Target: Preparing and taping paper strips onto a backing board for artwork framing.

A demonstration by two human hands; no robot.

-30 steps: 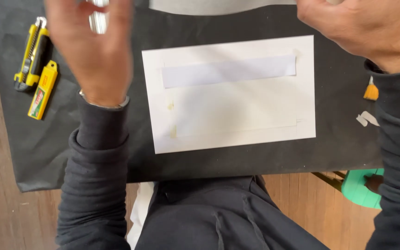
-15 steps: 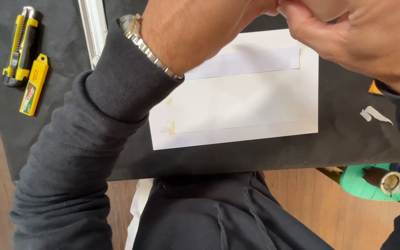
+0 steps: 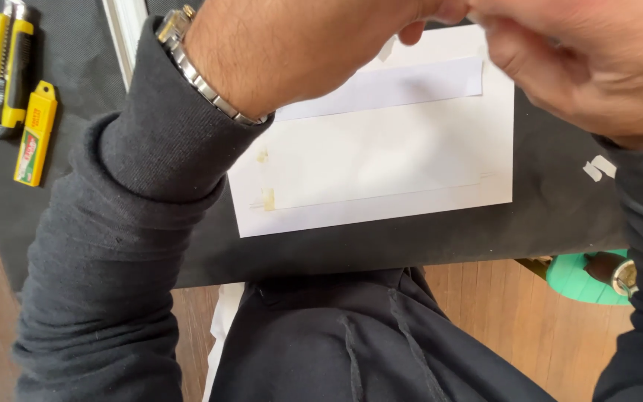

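I see my left hand (image 3: 440, 9) and right hand (image 3: 582, 67) pinched together above the white sheet (image 3: 411, 149); what they grasp, I cannot tell.

- The white sheet (image 3: 381, 171) is matt paper, smooth, with two small yellowish stains near its left edge.
- A narrower white strip (image 3: 403, 85) lying on it is paper too, slightly brighter and just as flat.
- The black mat (image 3: 76, 97) under them looks matt and finely textured.
- The bench (image 3: 500, 298) shows bare wood with visible grain and a soft sheen.
- The utility knife (image 3: 9, 67) has a glossy yellow plastic body with black parts.
- The small yellow blade case (image 3: 35, 134) is smooth plastic.
- The watch band (image 3: 202, 82) on the left wrist is shiny linked metal.
- The dark sleeves (image 3: 135, 223) are soft, matt knitted cloth.
- The green object (image 3: 578, 279) looks like smooth plastic.
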